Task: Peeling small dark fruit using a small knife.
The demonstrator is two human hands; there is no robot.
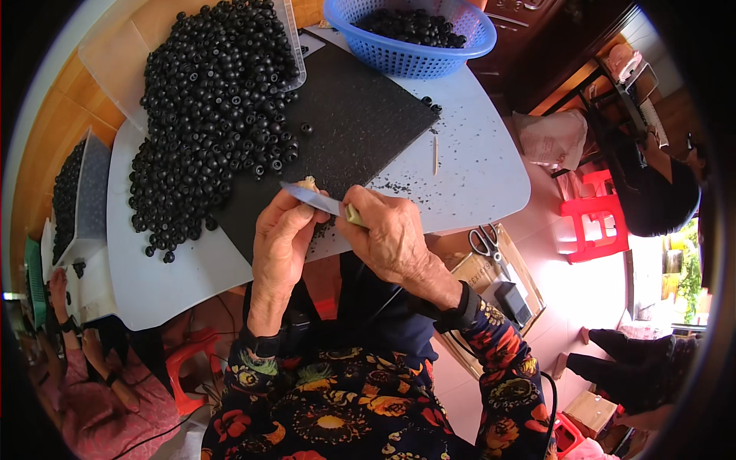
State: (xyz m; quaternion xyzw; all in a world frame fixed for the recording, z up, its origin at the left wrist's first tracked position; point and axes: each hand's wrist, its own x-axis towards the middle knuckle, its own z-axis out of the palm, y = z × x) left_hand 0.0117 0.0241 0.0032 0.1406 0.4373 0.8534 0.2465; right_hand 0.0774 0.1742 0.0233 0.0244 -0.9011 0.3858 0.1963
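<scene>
My right hand is closed round the yellow-green handle of a small knife. Its blade points left and lies across the fingertips of my left hand. That hand is closed in a pinch; the blade and fingers hide what it grips, if anything. A pale tan bit shows behind the blade, and I cannot tell whether it is a finger wrap. Beyond my hands lies a dark board strewn with black crumbs. A large heap of small round black pieces, many with a hole, spreads over its left side.
A clear tub lies tipped behind the heap. A blue basket of black pieces stands at the back. A toothpick-like stick rests on the white table. Scissors lie on a carton at right. Other people sit left and right.
</scene>
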